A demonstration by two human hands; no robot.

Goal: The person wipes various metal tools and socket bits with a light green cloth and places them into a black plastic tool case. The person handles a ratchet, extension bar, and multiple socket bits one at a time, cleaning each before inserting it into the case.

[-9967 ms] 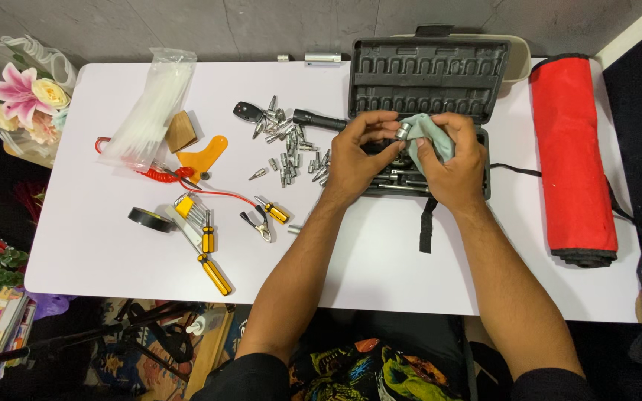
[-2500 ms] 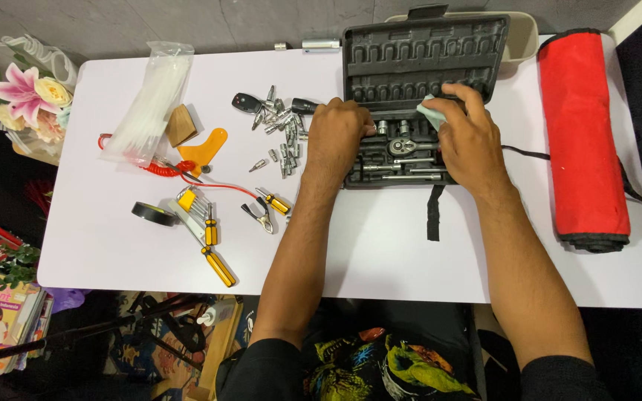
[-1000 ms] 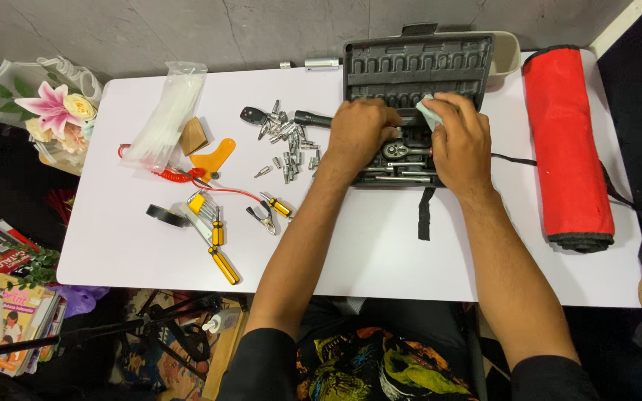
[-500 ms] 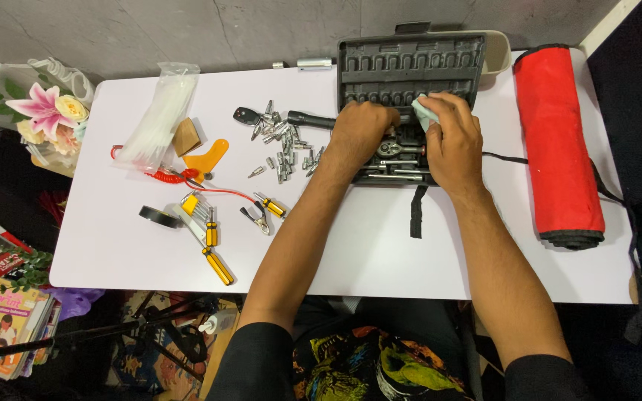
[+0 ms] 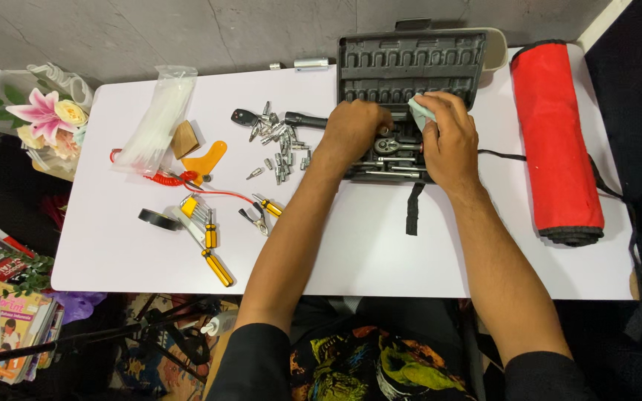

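Since ten seconds earlier, both hands had dropped from mid-air into the black tool case (image 5: 410,63). Left hand (image 5: 354,130) curled over the tray's socket row; grip probably closed, fingertips hidden. Right hand (image 5: 447,137) pinched a pale cloth (image 5: 419,111) at the case hinge. Loose bits (image 5: 280,145) remained scattered left, unstowed. Red tool roll (image 5: 555,137) crowded the right; table (image 5: 365,252) front was open.

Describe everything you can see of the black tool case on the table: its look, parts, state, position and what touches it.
The black tool case looks like moulded plastic. It lies open at the table's far edge, its ribbed lid tipped back, a carry handle on top. The lower tray holds a ratchet and metal sockets and bars. The left hand reaches into the tray; the right hand, holding a pale green cloth, rests over it. A black strap lies at its front.
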